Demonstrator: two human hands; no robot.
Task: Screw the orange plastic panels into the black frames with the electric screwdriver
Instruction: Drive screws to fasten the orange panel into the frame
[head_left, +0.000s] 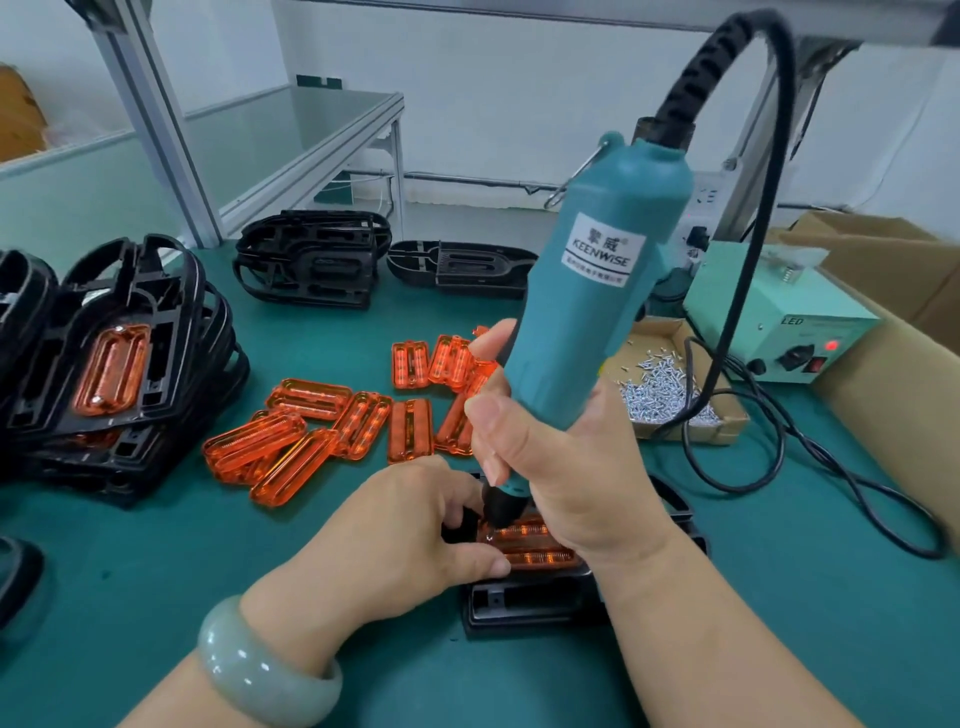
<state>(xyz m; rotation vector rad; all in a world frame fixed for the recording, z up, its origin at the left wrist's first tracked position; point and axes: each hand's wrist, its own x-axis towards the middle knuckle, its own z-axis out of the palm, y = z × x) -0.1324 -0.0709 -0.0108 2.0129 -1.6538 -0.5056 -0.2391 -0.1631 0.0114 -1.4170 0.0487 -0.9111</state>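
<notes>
Left hand (415, 530), pale green bangle (260, 670) on its wrist: fingers curled over the near-left end of the black frame (524, 603), thumb pressed along its rim, probably to pin the frame against torque. Right hand (550, 467) just right of it, fisted round the lower barrel of the electric screwdriver (597, 291). The tool is near upright, black nose down on 1 corner of the orange panel (535, 543) seated in that frame; screw hidden. Panel translucent, ribbed, glossy; frame matte moulded plastic. Beyond the left hand: loose orange panels (322, 431), about 10, within reach. Beyond the right hand: cardboard tray of small bright screws (670, 395). Far left of both hands: stack of finished frames (119, 364). Furthest: empty frames (311, 260).
</notes>
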